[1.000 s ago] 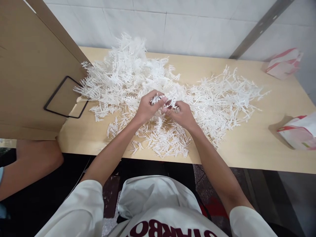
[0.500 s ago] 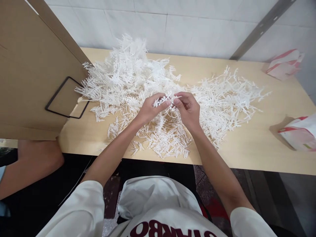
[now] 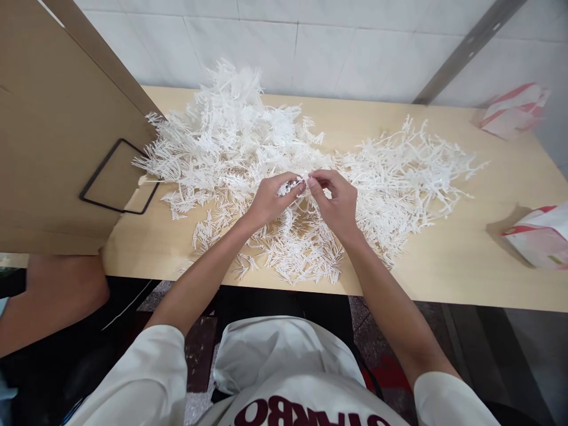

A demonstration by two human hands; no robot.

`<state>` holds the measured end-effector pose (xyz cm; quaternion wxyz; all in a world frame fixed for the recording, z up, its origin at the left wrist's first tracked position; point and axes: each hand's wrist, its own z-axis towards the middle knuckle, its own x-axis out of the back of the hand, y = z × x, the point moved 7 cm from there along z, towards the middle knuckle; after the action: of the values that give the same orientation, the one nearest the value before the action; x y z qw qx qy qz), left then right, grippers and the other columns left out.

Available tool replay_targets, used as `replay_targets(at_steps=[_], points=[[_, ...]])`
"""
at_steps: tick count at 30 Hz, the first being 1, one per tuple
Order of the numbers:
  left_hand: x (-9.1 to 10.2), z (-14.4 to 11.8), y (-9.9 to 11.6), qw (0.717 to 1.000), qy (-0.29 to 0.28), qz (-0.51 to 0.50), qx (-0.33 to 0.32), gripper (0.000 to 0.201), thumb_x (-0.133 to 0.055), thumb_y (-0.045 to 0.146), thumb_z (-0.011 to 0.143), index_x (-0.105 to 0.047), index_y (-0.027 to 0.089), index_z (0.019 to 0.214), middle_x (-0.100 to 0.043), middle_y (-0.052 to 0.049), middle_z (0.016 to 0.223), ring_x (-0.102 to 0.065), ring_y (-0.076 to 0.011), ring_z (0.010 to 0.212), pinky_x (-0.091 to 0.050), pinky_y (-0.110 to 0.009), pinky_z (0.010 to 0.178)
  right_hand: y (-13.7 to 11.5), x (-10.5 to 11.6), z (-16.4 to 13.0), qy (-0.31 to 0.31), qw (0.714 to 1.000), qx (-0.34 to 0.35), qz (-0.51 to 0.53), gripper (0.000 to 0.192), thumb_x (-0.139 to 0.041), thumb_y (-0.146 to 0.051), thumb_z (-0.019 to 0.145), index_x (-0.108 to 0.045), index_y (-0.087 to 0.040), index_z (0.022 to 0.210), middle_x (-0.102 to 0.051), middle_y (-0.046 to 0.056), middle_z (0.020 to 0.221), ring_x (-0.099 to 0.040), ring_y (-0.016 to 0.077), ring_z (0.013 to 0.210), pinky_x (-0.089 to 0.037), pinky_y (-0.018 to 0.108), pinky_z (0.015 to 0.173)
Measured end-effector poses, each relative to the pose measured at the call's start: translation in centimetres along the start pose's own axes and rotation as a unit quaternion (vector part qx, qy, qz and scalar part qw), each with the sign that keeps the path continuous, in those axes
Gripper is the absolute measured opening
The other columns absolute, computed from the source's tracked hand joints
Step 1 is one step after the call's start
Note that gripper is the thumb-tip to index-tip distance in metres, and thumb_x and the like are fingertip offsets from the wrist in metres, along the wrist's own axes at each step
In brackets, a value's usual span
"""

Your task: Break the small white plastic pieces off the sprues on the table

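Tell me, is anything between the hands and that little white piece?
No. Both hands already pinch it: the left hand and right hand meet on the white piece, above the loose sticks on the table.

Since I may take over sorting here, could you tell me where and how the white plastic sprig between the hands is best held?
Probably at its two ends, pinched from left and right, as the left hand and right hand do now. The white plastic sprig is thin and branched, so fingertips suit it better than a full grasp.

white plastic sprigs (image 3: pixel 231 142), tan table (image 3: pixel 465 260), brown cardboard (image 3: pixel 53 118)
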<state>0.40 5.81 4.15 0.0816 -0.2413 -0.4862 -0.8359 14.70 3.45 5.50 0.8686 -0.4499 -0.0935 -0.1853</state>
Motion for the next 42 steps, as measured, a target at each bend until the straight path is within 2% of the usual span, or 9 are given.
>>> replay_targets(at_steps=[5,10,13,16,19,22,28,34,42], points=[[0.3,-0.2,0.1,1.0,0.011,-0.01,0.009,0.031,-0.051,0.048,0.09,-0.055,0.019,0.08,-0.059,0.001,0.073,-0.053,-0.0109,0.069,-0.044,-0.024,0.068,1.2,-0.8,-0.4,0.003,0.99,-0.097,0.102,0.017,-0.056,-0.041,0.089,-0.06,-0.026,0.096,-0.067,-0.002,0.085,-0.063,0.0095,0.074,-0.053,0.026,0.071],[0.3,-0.3,0.3,0.998,0.015,-0.055,0.0,0.03,-0.051,0.046,0.09,-0.052,0.019,0.079,-0.054,0.001,0.074,-0.051,-0.011,0.071,-0.044,-0.025,0.068,2.9,-1.7,-0.3,0.0,0.965,-0.166,0.204,0.021,-0.057,-0.047,0.087,-0.056,-0.026,0.089,-0.063,-0.003,0.079,-0.061,0.0093,0.069,-0.052,0.025,0.067],[0.1,-0.3,0.1,0.997,0.019,-0.079,0.014,0.031,-0.049,0.048,0.091,-0.053,0.019,0.082,-0.054,0.0,0.075,-0.051,-0.0119,0.071,-0.045,-0.026,0.068,4.0,-1.0,0.2,0.023,0.948,-0.197,0.249,0.026,-0.049,-0.054,0.089,-0.05,-0.028,0.09,-0.061,-0.004,0.072,-0.06,0.01,0.063,-0.051,0.026,0.061],[0.1,-0.3,-0.2,0.995,0.042,-0.083,0.031,0.03,-0.048,0.048,0.091,-0.053,0.02,0.083,-0.055,0.0,0.076,-0.051,-0.0122,0.072,-0.045,-0.027,0.069,4.1,0.0,0.9,0.023,0.944,-0.201,0.261,0.025,-0.053,-0.052,0.088,-0.053,-0.028,0.091,-0.063,-0.003,0.076,-0.063,0.0105,0.069,-0.051,0.027,0.065],[-0.1,-0.3,-0.3,0.995,0.043,-0.083,0.036,0.028,-0.051,0.047,0.09,-0.053,0.02,0.084,-0.057,0.0,0.079,-0.053,-0.0124,0.076,-0.045,-0.027,0.073,3.0,-0.6,0.9,-0.049,0.95,-0.191,0.244,0.024,-0.06,-0.049,0.085,-0.06,-0.025,0.091,-0.064,-0.001,0.084,-0.062,0.0102,0.075,-0.05,0.026,0.068],[-0.2,-0.3,-0.1,0.996,0.031,-0.082,0.026,0.026,-0.054,0.045,0.089,-0.053,0.019,0.083,-0.056,0.001,0.078,-0.052,-0.0115,0.075,-0.044,-0.026,0.072,2.0,-1.8,0.2,-0.121,0.96,-0.177,0.182,0.026,-0.061,-0.05,0.084,-0.062,-0.024,0.087,-0.061,-0.002,0.076,-0.057,0.0088,0.066,-0.046,0.025,0.061],[-0.9,-0.6,0.2,0.995,-0.021,-0.092,0.034,0.031,-0.05,0.046,0.091,-0.048,0.019,0.076,-0.048,0.002,0.069,-0.046,-0.0102,0.065,-0.04,-0.025,0.062,0.7,-1.5,-0.3,-0.116,0.986,-0.11,0.044,0.029,-0.048,-0.048,0.093,-0.053,-0.023,0.079,-0.051,-0.005,0.063,-0.046,0.0087,0.059,-0.036,0.026,0.059],[-1.7,-0.8,0.1,0.979,-0.055,-0.183,0.068,0.034,-0.052,0.051,0.088,-0.05,0.019,0.079,-0.054,0.001,0.072,-0.052,-0.0111,0.067,-0.045,-0.026,0.064,1.8,-2.4,-0.7,-0.172,0.948,-0.197,0.181,0.036,-0.048,-0.048,0.09,-0.046,-0.022,0.066,-0.045,-0.004,0.059,-0.041,0.0096,0.054,-0.034,0.025,0.051],[-3.0,-0.8,-0.4,0.957,-0.076,-0.268,0.085,0.034,-0.048,0.051,0.09,-0.056,0.018,0.094,-0.068,-0.005,0.086,-0.064,-0.0142,0.077,-0.051,-0.03,0.071,3.1,-3.6,-0.9,-0.142,0.907,-0.258,0.302,0.031,-0.049,-0.043,0.083,-0.036,-0.024,0.062,-0.042,-0.004,0.052,-0.038,0.0098,0.047,-0.03,0.025,0.044]])
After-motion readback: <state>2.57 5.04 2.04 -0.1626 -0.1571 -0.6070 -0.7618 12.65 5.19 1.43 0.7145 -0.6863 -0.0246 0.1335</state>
